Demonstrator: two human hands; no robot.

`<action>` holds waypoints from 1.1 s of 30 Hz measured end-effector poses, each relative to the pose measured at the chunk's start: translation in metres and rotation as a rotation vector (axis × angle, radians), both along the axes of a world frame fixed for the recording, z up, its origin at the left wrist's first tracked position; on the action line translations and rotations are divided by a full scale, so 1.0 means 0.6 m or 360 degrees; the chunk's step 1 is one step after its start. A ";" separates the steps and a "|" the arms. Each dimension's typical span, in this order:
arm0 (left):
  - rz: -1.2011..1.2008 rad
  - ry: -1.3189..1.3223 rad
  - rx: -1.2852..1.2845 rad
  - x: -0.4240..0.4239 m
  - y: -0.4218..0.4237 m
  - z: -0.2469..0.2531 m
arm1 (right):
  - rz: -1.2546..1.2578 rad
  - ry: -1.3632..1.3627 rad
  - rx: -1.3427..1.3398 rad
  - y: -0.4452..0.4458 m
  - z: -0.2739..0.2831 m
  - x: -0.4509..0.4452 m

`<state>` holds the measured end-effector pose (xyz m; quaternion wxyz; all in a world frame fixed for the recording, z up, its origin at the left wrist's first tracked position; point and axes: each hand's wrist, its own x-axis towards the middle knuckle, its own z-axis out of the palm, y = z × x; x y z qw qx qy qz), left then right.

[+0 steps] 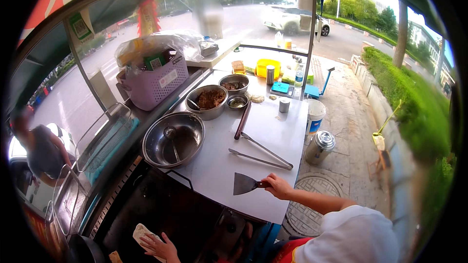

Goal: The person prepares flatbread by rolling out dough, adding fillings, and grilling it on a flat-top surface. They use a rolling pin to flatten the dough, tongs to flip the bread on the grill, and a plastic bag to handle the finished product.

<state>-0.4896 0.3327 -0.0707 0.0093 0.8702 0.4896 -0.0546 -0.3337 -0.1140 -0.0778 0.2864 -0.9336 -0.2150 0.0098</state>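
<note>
My right hand (277,186) grips the wooden handle of a metal scraper (244,184), its wide blade over the white worktop (215,179). My left hand (161,247) lies with spread fingers on a flat piece of dough (140,231) on the dark griddle (164,204). Another browned piece (114,256) shows at the bottom edge. Beyond the scraper are metal tongs (268,152) and a dark rolling pin (242,120). A large steel bowl (148,146) with a ladle (170,134) stands left of them, near a bowl of brown filling (211,99).
Smaller bowls, a yellow container (268,68), a water bottle (299,76) and a grey can (284,105) stand farther back. A purple basket (157,87) and wire racks (104,135) line the left. A steel canister (320,147) stands right; a person (44,151) is outside at left.
</note>
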 end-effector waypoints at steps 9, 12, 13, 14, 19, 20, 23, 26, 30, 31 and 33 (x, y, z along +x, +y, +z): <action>0.0055 -0.0473 -0.0065 -0.088 0.027 -0.076 | 0.0059 -0.0022 0.0163 0.000 0.002 0.024; -0.0018 -0.0971 -0.0147 -0.160 -0.036 -0.043 | 0.0091 -0.0153 0.0204 0.003 -0.024 0.018; -0.0038 -0.1026 -0.0171 -0.175 -0.067 -0.035 | 0.0084 -0.0131 0.0240 -0.005 -0.024 0.011; -0.0066 -0.1112 -0.0188 -0.196 -0.096 -0.032 | 0.0126 -0.0218 0.0249 -0.013 -0.036 0.011; 0.0201 -0.1168 -0.0028 -0.335 -0.231 0.006 | 0.0189 -0.0159 0.0362 -0.030 -0.110 0.027; 0.0257 -0.1153 -0.0037 -0.360 -0.263 0.006 | 0.0205 -0.0109 0.0457 -0.019 -0.116 0.026; 0.0461 -0.1140 -0.0048 -0.409 -0.332 -0.001 | 0.0228 -0.0127 0.0497 -0.022 -0.122 0.031; 0.0523 -0.1193 -0.0061 -0.423 -0.384 0.013 | 0.0312 -0.0216 0.0559 0.022 -0.117 0.047; 0.0597 -0.1076 -0.0108 -0.447 -0.470 0.024 | 0.0418 -0.0181 0.0579 0.046 -0.109 0.050; 0.0600 -0.1025 -0.0107 -0.456 -0.483 0.022 | 0.0421 -0.0181 0.0578 0.052 -0.114 0.053; 0.0643 -0.1003 -0.0085 -0.474 -0.510 0.015 | 0.0419 -0.0199 0.0558 0.050 -0.122 0.064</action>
